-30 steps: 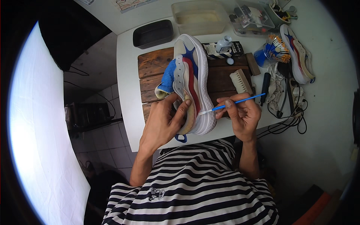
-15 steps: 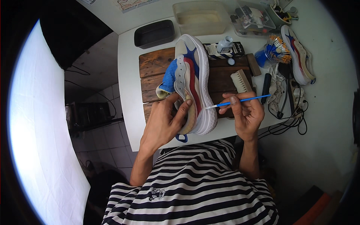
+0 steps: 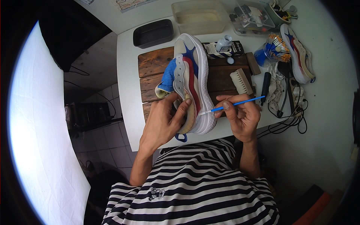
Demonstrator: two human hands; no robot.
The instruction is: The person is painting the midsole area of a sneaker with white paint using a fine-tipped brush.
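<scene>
A sneaker (image 3: 192, 86) with a white sole, red and blue panels and a blue tongue lies on its side on the dark wooden board (image 3: 152, 60), toe pointing away from me. My left hand (image 3: 162, 118) grips it at the heel collar, thumb on the outside and fingers partly hidden inside the opening. Pinched in my right hand (image 3: 243, 116) is a thin blue paintbrush (image 3: 238, 103). Its pale bristles touch the heel side where the upper meets the sole.
Beyond the sneaker stand an open paint bottle (image 3: 224, 44), its cap (image 3: 230, 60) and a black tray (image 3: 153, 33). A scrub brush (image 3: 241, 81), a blue cup of paintbrushes (image 3: 272, 52), a second sneaker (image 3: 297, 54) and tangled cables (image 3: 296, 122) lie to the right.
My right hand has moved slightly left and nearer to me, bringing the paintbrush tip lower along the heel. My left hand keeps its hold on the sneaker.
</scene>
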